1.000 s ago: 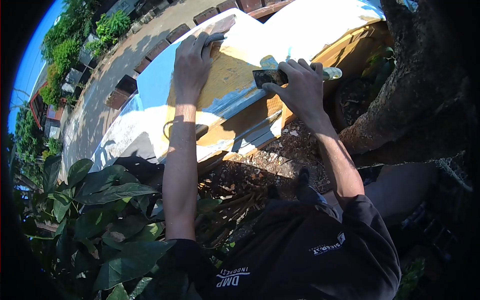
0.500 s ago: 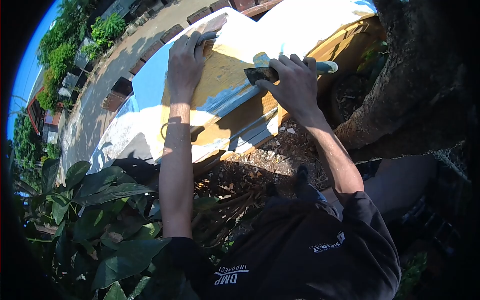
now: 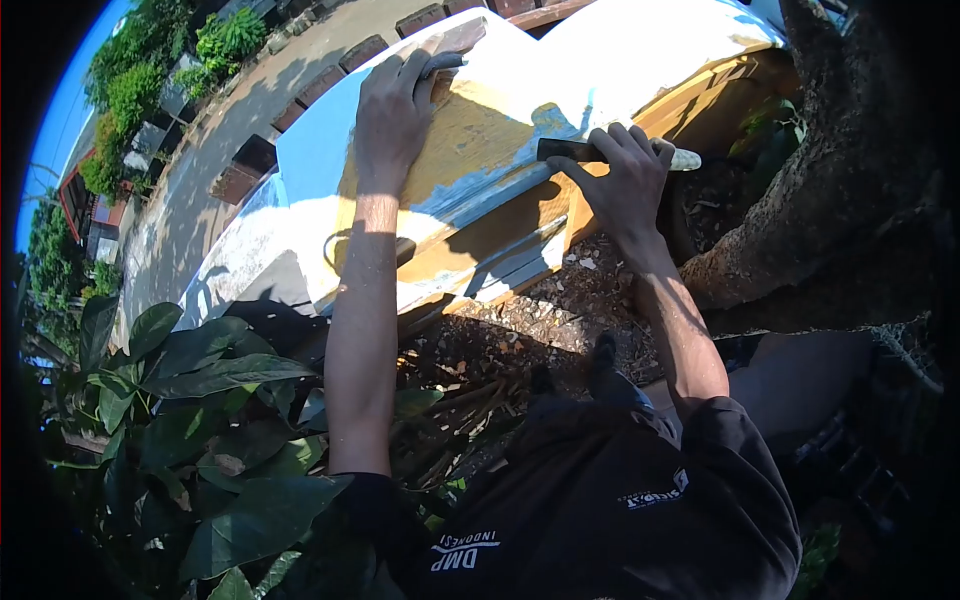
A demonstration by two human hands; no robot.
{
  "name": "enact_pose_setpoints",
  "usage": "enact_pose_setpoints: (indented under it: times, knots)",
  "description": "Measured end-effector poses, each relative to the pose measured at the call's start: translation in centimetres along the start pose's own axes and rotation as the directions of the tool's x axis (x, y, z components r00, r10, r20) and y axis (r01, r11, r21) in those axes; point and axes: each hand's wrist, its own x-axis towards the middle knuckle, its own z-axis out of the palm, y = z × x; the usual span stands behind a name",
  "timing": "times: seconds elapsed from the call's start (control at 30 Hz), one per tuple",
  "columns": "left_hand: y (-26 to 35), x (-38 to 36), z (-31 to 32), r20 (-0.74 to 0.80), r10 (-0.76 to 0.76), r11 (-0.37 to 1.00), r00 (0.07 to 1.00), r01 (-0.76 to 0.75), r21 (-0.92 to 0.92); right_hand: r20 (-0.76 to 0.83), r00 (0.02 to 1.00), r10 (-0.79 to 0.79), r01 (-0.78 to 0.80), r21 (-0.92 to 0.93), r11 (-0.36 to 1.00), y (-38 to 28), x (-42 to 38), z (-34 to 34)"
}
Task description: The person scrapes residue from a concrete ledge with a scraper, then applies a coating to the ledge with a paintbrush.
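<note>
A large panel (image 3: 480, 125), patched white, light blue and yellow-brown, lies in front of me with a ridge along its near side. My right hand (image 3: 625, 175) is closed round a scraper (image 3: 685, 160); its dark flat blade points left, close over the blue ridge, and its pale handle end sticks out to the right. On the panel's left part, my left hand (image 3: 393, 115) has its fingers curled round a grey curved piece (image 3: 443, 64). I cannot tell what kind of thing that piece is. A greyish-brown patch shows just beyond it.
A thick tree trunk (image 3: 800, 200) rises close on the right. Broad-leaved plants (image 3: 220, 440) crowd the lower left. Below the panel lies ground with dry litter (image 3: 530, 330). Dark blocks (image 3: 245, 168) line the paved path (image 3: 190, 215) beyond.
The scraper has turned in my right hand: its blade now shows narrower and its handle end sits lower. The whole view has shifted, while my left hand stays at the same place on the panel.
</note>
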Motion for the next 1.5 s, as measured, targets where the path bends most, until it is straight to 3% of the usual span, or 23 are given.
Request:
enact_pose_setpoints:
  times: [0.07,0.17,0.23,0.33,0.4,0.47,0.6,0.63,0.73,0.77,0.83,0.97,1.0,1.13,1.17,1.27,1.33,1.37,1.4,1.5]
  knots:
    - [-0.2,-0.2,0.9,-0.046,0.033,0.999,0.998,-0.031,0.037,-0.023,1.000,-0.005,0.004,-0.040,0.999,-0.5,-0.3,0.0]
    - [1.0,0.1,-0.3,0.065,-0.029,0.999,0.997,0.030,-0.021,-0.002,0.996,-0.085,0.085,0.128,0.988,-3.0,-0.3,0.7]
    - [1.2,0.4,-0.5,0.108,-0.064,0.996,0.992,0.071,-0.062,-0.013,0.997,-0.075,0.076,0.061,0.995,-1.8,0.4,0.0]
    - [0.3,0.0,0.4,-0.048,0.026,1.000,0.999,-0.026,-0.006,0.061,0.998,0.029,-0.025,-0.075,0.997,2.1,1.2,-1.1]
    - [0.4,-0.3,-0.1,-0.002,0.004,1.000,1.000,-0.004,0.027,0.126,0.991,0.035,-0.023,-0.097,0.995,2.3,1.7,-1.4]
    - [0.4,0.1,0.3,0.017,-0.003,1.000,1.000,0.003,0.003,0.053,0.995,-0.082,0.087,-0.094,0.992,0.2,2.1,-1.7]
    - [1.1,0.2,-0.4,0.097,-0.038,0.999,0.995,0.038,0.005,0.034,0.994,-0.108,0.110,-0.077,0.991,1.3,1.9,-1.2]
    - [1.0,0.3,-0.3,0.077,-0.014,0.999,0.997,0.017,-0.028,0.105,0.994,-0.023,0.031,-0.075,0.997,2.0,2.1,-2.1]
    - [1.1,0.4,-0.5,0.092,-0.055,0.998,0.994,0.058,-0.034,0.072,0.996,0.056,-0.047,-0.112,0.993,3.4,2.4,-2.3]
    - [0.9,0.2,-0.1,0.034,-0.024,1.000,0.999,0.024,-0.007,0.071,0.997,0.001,0.004,-0.070,0.998,2.7,2.1,-2.0]
    - [1.2,0.2,-0.4,0.086,-0.026,0.999,0.996,0.028,-0.023,-0.001,0.997,-0.081,0.081,-0.030,0.996,0.6,1.3,-1.1]
    - [0.9,-0.2,-0.4,0.084,-0.025,0.999,0.996,0.028,-0.040,0.021,1.000,0.016,-0.013,-0.127,0.992,2.3,1.0,-1.5]
    - [0.6,0.0,-0.2,0.058,-0.019,0.999,0.998,0.021,-0.043,-0.136,0.991,-0.012,-0.009,-0.150,0.989,3.7,1.0,-1.1]
    - [0.8,0.2,-0.2,0.102,-0.039,0.999,0.994,0.041,-0.012,-0.074,0.997,-0.010,0.002,-0.096,0.995,3.3,1.3,-1.1]
    - [0.7,0.3,-0.2,0.083,-0.017,1.000,0.996,0.019,-0.016,0.009,1.000,0.003,-0.002,-0.092,0.996,2.2,1.0,-0.9]
    - [0.9,0.3,-0.1,0.052,0.000,1.000,0.999,0.000,-0.007,0.021,1.000,-0.022,0.023,-0.010,1.000,1.6,0.9,-0.7]
    - [1.2,0.2,-0.4,0.070,-0.019,0.999,0.997,0.021,-0.027,0.178,0.977,0.121,-0.105,-0.098,0.990,2.8,1.5,-2.0]
    - [1.3,0.4,-0.4,0.074,-0.028,0.999,0.997,0.031,-0.035,-0.012,0.999,0.042,-0.043,-0.178,0.983,5.7,0.7,-0.4]
    - [1.2,0.3,-0.5,0.081,-0.040,0.998,0.996,0.044,-0.043,0.141,0.969,0.201,-0.168,-0.216,0.962,5.9,1.6,-1.4]
    - [1.0,0.3,-0.4,0.084,-0.034,0.999,0.996,0.035,-0.009,0.114,0.988,0.101,-0.081,-0.173,0.982,5.6,1.8,-2.0]
